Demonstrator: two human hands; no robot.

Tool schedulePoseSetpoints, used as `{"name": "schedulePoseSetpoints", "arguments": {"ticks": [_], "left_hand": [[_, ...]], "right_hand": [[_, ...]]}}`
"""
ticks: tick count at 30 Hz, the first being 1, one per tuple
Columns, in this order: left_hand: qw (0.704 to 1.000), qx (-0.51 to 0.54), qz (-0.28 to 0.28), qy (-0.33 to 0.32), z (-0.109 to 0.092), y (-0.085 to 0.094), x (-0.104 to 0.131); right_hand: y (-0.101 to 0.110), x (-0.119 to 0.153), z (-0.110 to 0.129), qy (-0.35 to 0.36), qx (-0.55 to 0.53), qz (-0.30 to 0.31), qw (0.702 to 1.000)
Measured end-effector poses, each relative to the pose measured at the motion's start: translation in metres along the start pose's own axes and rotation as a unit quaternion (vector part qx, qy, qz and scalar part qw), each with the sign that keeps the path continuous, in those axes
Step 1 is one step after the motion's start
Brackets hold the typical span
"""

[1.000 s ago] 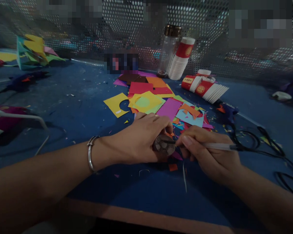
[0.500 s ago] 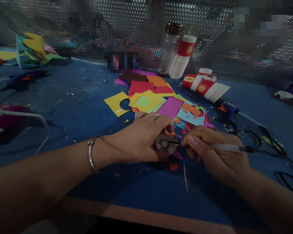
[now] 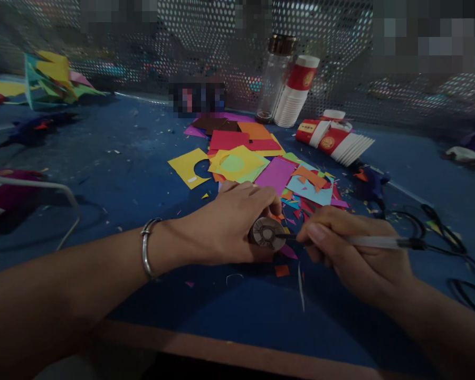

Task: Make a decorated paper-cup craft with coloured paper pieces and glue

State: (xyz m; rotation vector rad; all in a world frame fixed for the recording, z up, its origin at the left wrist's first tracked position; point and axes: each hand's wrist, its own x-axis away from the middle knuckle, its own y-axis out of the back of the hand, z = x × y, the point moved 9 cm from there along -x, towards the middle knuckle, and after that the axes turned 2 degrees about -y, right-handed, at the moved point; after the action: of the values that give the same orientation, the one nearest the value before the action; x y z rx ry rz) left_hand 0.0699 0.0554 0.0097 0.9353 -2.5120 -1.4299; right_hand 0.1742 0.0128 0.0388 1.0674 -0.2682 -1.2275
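My left hand [image 3: 229,224] is closed around a small round piece [image 3: 266,234], holding its pale grey face up. Dark lines on that face form a ring in the middle with strokes running outward. My right hand [image 3: 348,248] grips a pen [image 3: 374,241] with a pale barrel and dark end. The pen's dark tip meets the right part of the round face. Bright paper scraps lie just beyond both hands, and a small orange scrap [image 3: 282,271] is on the table in front of the round piece.
Coloured paper sheets [image 3: 229,140] pile up beyond my hands. Behind them stand a clear bottle [image 3: 275,79] and stacked paper cups [image 3: 296,92]; more cups [image 3: 332,140] lie sideways. A glue gun [image 3: 372,182] and black cable [image 3: 439,227] are at right. A perforated metal panel [image 3: 206,47] backs the table.
My right hand and the pen have shifted slightly right, and the pen tip has moved from near the central ring toward the right part of the face. My left hand stays put.
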Motion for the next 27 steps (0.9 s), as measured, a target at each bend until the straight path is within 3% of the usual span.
{"name": "schedulePoseSetpoints", "arguments": {"ticks": [5, 27], "left_hand": [[1.000, 0.002, -0.004, -0.002, -0.0006, -0.0005, 0.0001], [1.000, 0.008, -0.003, -0.014, -0.0016, 0.0001, -0.0001]], "right_hand": [[-0.0012, 0.0023, -0.0081, -0.035, -0.018, 0.007, 0.999], [0.0007, 0.0014, -0.0014, 0.001, 0.000, 0.002, 1.000]]}}
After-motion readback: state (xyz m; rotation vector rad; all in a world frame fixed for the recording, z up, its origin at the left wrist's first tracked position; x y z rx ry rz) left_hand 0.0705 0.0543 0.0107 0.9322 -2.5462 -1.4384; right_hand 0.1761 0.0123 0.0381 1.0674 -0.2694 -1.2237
